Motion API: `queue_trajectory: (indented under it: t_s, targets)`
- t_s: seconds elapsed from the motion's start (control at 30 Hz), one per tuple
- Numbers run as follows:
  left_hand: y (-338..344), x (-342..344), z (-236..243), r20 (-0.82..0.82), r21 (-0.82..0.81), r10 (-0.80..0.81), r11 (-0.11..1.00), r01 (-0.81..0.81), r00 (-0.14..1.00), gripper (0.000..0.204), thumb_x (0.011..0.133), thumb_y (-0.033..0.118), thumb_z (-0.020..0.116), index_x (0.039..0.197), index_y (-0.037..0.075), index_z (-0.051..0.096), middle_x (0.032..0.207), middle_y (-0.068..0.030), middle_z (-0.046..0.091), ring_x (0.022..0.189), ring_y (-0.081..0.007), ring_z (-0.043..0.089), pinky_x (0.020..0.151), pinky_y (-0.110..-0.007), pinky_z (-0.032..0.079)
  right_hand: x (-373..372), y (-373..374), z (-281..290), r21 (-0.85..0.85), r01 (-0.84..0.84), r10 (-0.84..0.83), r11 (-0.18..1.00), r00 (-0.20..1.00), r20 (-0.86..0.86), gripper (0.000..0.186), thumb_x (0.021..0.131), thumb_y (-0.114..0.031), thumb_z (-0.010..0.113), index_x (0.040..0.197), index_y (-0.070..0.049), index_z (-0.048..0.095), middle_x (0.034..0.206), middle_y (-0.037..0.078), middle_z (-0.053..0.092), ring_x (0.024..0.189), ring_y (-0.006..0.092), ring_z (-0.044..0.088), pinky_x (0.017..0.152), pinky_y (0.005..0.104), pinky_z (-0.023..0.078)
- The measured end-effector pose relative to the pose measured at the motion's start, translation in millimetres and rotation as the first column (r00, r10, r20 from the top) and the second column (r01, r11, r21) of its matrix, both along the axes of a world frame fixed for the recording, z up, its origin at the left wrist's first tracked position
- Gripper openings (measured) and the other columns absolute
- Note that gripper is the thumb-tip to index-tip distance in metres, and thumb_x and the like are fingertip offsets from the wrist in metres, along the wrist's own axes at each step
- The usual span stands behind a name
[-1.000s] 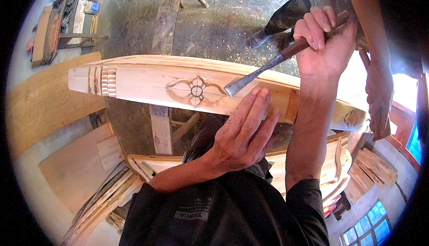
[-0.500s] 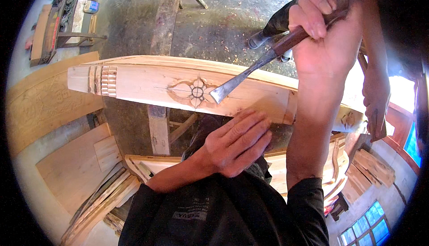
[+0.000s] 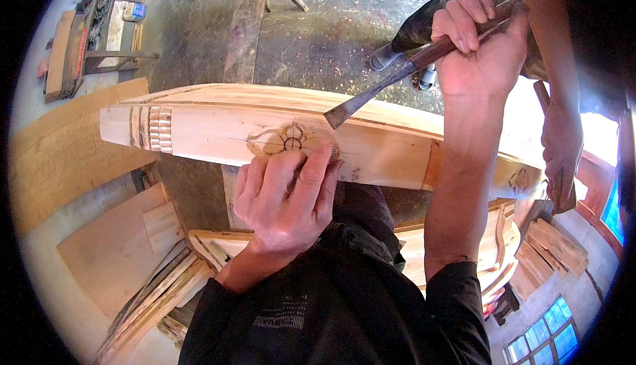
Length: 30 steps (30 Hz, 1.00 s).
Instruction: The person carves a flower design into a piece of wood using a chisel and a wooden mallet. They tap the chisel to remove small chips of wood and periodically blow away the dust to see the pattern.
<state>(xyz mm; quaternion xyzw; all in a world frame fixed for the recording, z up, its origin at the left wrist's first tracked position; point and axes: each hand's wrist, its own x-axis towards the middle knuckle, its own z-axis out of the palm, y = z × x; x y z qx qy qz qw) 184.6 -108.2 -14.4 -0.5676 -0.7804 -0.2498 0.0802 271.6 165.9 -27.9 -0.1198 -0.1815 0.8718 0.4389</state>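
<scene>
A long pale wooden beam (image 3: 205, 130) lies across in front of me, with a carved flower (image 3: 265, 141) in its face. My left hand (image 3: 281, 199) is over the lower part of this flower, its fingers bent and somewhat apart, with the fingertips at the carving. Nothing shows in that hand. Raised to the right, my right hand (image 3: 483, 53) is wrapped round the dark wooden handle of a chisel (image 3: 377, 87). The chisel's flat, flared blade points down to the left, its edge over the beam just right of the flower.
Another person's hand (image 3: 562, 136) at the far right holds a wooden piece. That person's slippered foot (image 3: 383, 57) stands on the floor beyond the beam. A wooden trestle plank (image 3: 248, 27) runs under the beam. Boards (image 3: 112, 232) lean at the left, and stacked planks (image 3: 550, 249) lie at the right.
My left hand has moved left and up, from below the beam onto the carved flower. The chisel in my right hand has shifted slightly right and up, its blade off the flower.
</scene>
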Motion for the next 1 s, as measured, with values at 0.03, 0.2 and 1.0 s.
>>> queue_trajectory:
  t_s: [0.03,0.2,1.0]
  targets:
    - [2.0,1.1,6.8,0.042,-0.042,0.002,0.999,-0.001,0.999,0.035,0.074,0.013,0.086,0.107,0.011,0.078,0.089,-0.0029,0.064,0.073,-0.0233,0.059,0.064,-0.037,0.047,-0.1,0.2,-0.8,0.007,-0.005,0.005,1.000,1.000,-0.008,0.052,0.109,-0.051,0.036,0.078,-0.010,0.041,0.070,0.003,0.040,0.049,0.0126,0.034,0.049,0.0278,0.030]
    - [13.1,-6.1,17.0,0.156,-0.093,-0.036,0.994,0.051,0.987,0.028,0.071,0.005,0.084,0.098,0.011,0.076,0.088,-0.0052,0.065,0.076,-0.0256,0.063,0.066,-0.038,0.051,5.4,7.7,-9.0,0.063,-0.037,0.041,0.997,0.997,-0.064,0.054,0.110,-0.053,0.032,0.078,-0.010,0.041,0.070,0.003,0.039,0.049,0.0123,0.034,0.049,0.0276,0.030]
    - [88.4,52.3,-32.1,0.210,0.277,-0.285,0.935,0.222,0.935,0.088,0.091,0.044,0.076,0.144,-0.017,0.041,0.145,-0.0452,0.045,0.126,-0.0502,0.060,0.091,-0.043,0.059,11.8,-14.6,17.1,0.001,-0.138,0.137,0.990,0.989,-0.058,0.069,0.104,-0.070,0.029,0.071,-0.011,0.041,0.066,0.001,0.040,0.047,0.0122,0.032,0.050,0.0274,0.028]
